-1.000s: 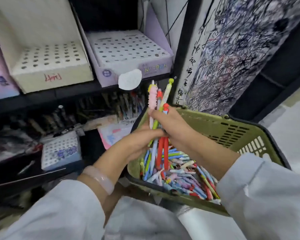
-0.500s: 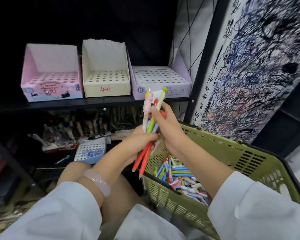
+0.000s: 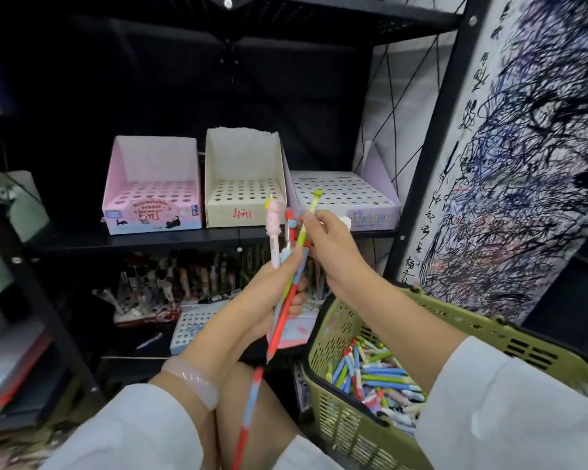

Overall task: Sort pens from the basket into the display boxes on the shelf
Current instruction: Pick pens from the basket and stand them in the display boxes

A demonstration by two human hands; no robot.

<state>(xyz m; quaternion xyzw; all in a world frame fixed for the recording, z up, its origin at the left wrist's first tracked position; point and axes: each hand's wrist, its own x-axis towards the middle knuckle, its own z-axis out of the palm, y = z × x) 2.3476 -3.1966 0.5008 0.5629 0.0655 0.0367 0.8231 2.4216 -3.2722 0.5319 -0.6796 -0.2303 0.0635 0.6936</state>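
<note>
Since a second ago the bundle of pens has come up out of the olive-green plastic basket [image 3: 455,337] and both hands now sit in front of the black metal shelf [image 3: 184,239]; a red-and-blue pen [image 3: 248,408] is now dangling or falling below the bundle, over the knee, so it may need picking up again. Judgement: picking done, placing into boxes comes next. Left hand [image 3: 275,283] is wrapped around the lower bundle, fingers curled, palm toward the basket. Right hand [image 3: 326,239] pinches the green-yellow pen [image 3: 307,218] near its top, wrist bent, apparently pulling it from the bundle. Pink fluffy-topped pen [image 3: 272,225] stands upright in the left grip. Three perforated boxes stand along the shelf's front edge, no pens in them: pink cardboard display box [image 3: 151,212] left, cream cardboard display box [image 3: 245,205] middle, lilac unicorn display box [image 3: 343,201] right. Remaining loose pens [image 3: 377,378] lie in the basket's bottom.
</note>
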